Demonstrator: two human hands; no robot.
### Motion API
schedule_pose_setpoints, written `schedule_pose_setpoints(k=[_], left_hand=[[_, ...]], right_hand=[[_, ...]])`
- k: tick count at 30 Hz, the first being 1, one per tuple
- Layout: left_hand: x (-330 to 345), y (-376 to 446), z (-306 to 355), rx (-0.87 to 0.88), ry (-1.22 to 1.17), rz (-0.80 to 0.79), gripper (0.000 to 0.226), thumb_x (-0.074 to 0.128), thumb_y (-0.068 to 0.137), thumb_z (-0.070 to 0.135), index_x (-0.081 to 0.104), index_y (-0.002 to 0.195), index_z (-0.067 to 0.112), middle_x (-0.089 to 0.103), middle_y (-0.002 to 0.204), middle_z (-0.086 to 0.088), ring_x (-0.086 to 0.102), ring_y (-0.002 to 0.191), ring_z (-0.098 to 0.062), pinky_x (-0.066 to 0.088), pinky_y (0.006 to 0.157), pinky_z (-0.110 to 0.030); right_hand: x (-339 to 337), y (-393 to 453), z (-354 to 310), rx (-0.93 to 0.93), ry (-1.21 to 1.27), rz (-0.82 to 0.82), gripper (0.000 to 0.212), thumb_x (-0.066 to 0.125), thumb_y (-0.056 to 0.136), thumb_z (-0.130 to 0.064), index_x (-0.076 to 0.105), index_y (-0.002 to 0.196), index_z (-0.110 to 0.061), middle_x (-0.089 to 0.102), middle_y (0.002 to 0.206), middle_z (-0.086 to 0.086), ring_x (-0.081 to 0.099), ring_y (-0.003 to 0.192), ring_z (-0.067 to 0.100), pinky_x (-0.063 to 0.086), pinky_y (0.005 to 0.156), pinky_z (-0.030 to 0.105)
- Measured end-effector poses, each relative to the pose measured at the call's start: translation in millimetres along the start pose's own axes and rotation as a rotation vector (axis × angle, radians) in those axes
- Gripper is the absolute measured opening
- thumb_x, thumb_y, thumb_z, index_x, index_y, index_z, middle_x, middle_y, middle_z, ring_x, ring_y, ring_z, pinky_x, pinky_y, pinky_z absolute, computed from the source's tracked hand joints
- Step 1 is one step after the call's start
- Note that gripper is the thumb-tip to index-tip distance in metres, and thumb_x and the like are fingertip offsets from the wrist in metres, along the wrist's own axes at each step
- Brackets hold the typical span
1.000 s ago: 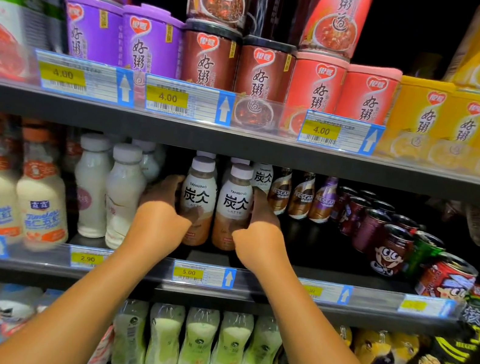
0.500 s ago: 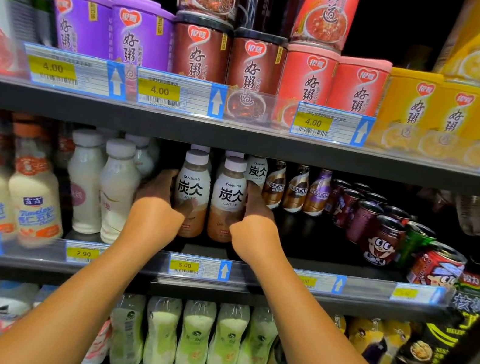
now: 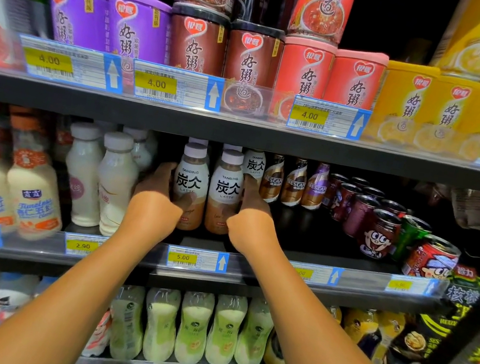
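Two brown latte bottles with white caps stand side by side on the middle shelf point(image 3: 341, 291). My left hand point(image 3: 154, 198) grips the left latte bottle point(image 3: 191, 183), fingers curled round its left side and thumb on its front. My right hand point(image 3: 253, 216) grips the right latte bottle point(image 3: 227, 189) from its right side. More of the same bottles stand in rows behind them, mostly hidden.
White milk bottles point(image 3: 104, 177) stand left of my hands, small coffee bottles point(image 3: 295, 180) and red cans point(image 3: 380, 232) to the right. Porridge cups point(image 3: 255, 53) fill the shelf above, pale green bottles point(image 3: 193, 327) the shelf below. Price tags point(image 3: 196, 259) line the shelf edges.
The hands and both bottles keep the same place on the shelf; only the view has shifted slightly.
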State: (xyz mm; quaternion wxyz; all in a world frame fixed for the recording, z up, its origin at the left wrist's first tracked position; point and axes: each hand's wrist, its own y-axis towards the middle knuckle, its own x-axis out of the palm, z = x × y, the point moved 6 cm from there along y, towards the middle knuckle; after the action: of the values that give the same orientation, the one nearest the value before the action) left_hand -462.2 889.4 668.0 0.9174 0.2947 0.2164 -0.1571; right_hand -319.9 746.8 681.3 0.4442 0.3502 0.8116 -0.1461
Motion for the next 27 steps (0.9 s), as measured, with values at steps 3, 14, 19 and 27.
schedule_pose_setpoints(k=[3,14,19,27], left_hand=[[-7,-4,9,0.012,0.028,0.045,0.064,0.075,0.079,0.045,0.053,0.136,0.027,0.07,0.126,-0.006,0.068,0.113,-0.03,0.057,0.097,-0.047],[-14,-83,102,0.397,0.155,0.251,0.03,0.058,0.099,0.031,0.058,0.114,0.004,0.056,0.107,-0.017,0.053,0.101,-0.037,0.046,0.088,-0.049],[54,-139,162,0.606,0.009,-0.017,0.046,0.05,0.103,0.037,0.062,0.139,0.011,0.06,0.14,-0.004,0.051,0.134,-0.023,0.04,0.112,-0.036],[211,-244,251,0.695,0.122,-0.437,0.069,0.036,0.101,0.063,0.045,0.157,0.024,0.043,0.16,-0.002,0.037,0.149,-0.024,0.036,0.119,-0.045]], right_hand=[[0,-1,0,-0.02,0.005,0.001,0.074,0.062,0.095,-0.007,0.027,0.158,-0.023,0.061,0.117,0.006,0.062,0.109,0.03,0.057,0.091,0.04],[-60,-71,25,-0.292,0.195,0.31,0.037,0.062,0.101,-0.042,0.05,0.122,-0.015,0.059,0.119,0.006,0.059,0.105,0.024,0.053,0.084,0.04],[-95,-124,106,-0.347,0.103,0.374,0.062,0.057,0.105,-0.043,0.033,0.16,-0.031,0.037,0.163,-0.008,0.035,0.149,0.014,0.038,0.119,0.038],[-163,-241,322,0.067,-0.199,0.473,0.065,0.049,0.104,-0.059,0.034,0.162,-0.035,0.029,0.17,-0.003,0.023,0.157,0.02,0.027,0.127,0.046]])
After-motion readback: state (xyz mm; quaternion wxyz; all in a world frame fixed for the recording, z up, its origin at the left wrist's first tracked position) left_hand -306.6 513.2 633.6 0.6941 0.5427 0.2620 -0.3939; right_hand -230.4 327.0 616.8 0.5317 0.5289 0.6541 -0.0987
